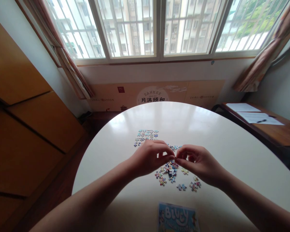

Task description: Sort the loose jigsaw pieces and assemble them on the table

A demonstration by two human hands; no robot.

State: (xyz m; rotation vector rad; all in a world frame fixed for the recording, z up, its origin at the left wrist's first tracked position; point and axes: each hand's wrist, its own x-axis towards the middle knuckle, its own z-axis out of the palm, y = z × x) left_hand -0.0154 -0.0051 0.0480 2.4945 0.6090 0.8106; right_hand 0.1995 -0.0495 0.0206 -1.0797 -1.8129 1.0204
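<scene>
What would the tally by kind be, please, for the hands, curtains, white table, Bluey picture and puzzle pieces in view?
Hands: 2 (left hand, right hand)
Curtains: 2 (left curtain, right curtain)
White table: 1
Bluey picture: 1
Total: 6, leaving out the puzzle pieces, which overlap and are partly hidden, so cannot be counted.
</scene>
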